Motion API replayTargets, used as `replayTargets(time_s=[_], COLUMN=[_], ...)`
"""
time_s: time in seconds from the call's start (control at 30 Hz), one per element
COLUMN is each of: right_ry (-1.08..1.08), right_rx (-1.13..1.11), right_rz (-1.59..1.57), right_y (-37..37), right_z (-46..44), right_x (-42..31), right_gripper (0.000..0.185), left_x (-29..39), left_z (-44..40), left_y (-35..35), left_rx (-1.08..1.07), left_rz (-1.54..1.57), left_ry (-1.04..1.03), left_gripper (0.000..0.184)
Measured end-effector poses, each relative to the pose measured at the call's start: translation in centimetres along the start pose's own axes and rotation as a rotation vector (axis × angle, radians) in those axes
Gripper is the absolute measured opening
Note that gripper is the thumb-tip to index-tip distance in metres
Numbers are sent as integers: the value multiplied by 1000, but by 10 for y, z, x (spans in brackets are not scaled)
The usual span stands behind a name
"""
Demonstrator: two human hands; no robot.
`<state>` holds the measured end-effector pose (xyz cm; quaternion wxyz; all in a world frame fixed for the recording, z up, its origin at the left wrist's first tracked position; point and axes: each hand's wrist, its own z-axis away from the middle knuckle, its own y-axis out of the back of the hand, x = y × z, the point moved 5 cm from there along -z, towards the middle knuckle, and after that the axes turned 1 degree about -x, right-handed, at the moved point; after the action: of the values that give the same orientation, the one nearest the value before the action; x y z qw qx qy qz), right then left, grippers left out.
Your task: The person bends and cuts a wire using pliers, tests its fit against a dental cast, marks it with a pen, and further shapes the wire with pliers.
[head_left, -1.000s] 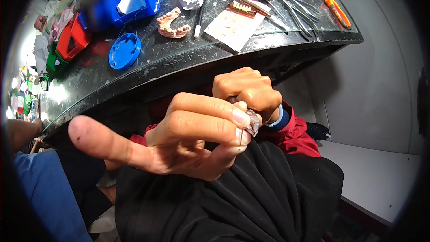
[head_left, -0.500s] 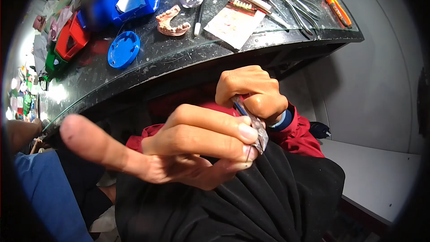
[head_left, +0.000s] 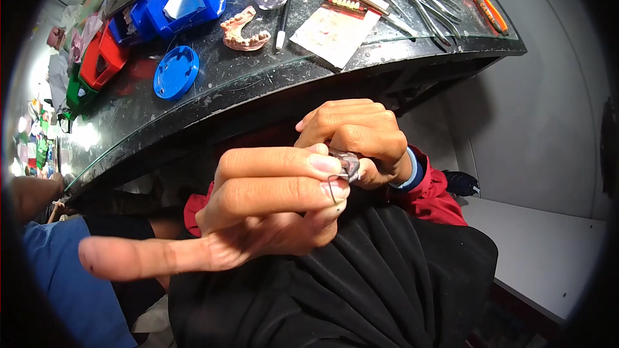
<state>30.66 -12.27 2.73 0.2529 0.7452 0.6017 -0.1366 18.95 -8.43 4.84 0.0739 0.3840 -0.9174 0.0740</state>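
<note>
My left hand (head_left: 271,203) pinches a thin, dark bent wire (head_left: 331,188) between thumb and fingertips, with one long finger stretched out to the left. Against those fingertips lies the metal head of what look like pliers (head_left: 349,166). My right hand (head_left: 358,130) is wrapped around this tool, and its handles are mostly hidden in the fist. Both hands are close together above my lap, below the bench edge. Whether the jaws grip the wire is hidden by the left fingers.
On the dark bench (head_left: 213,93) are a pink dental cast (head_left: 244,31), white casts, a marker (head_left: 282,22), a paper pad (head_left: 335,35) with a row of teeth, pliers (head_left: 429,16) and an orange-handled tool (head_left: 487,9). Bins and a blue lid (head_left: 176,73) stand left. Another person sits at left.
Both hands have shifted slightly left. The right hand has turned, so the pliers' head now shows foreshortened. The left hand's outstretched finger has dropped lower, and the wire shows more plainly.
</note>
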Motion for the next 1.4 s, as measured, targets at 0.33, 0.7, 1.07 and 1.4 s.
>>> replayTargets(time_s=[0.33,0.7,1.07,1.4], right_ry=[22,74,73,98], right_rx=[20,61,-13,-63], right_rz=[-84,-74,-137,-153], right_y=[0,-1,6,10], right_z=[3,6,4,4], right_x=[7,9,5,2], right_gripper=[33,34,32,35], left_x=[-4,-7,-7,-8], left_z=[13,12,1,4], left_y=[3,-4,-4,-7], left_rx=[23,146,-32,18], left_rz=[26,153,182,192], left_ry=[20,150,223,257], left_gripper=[25,26,55,82])
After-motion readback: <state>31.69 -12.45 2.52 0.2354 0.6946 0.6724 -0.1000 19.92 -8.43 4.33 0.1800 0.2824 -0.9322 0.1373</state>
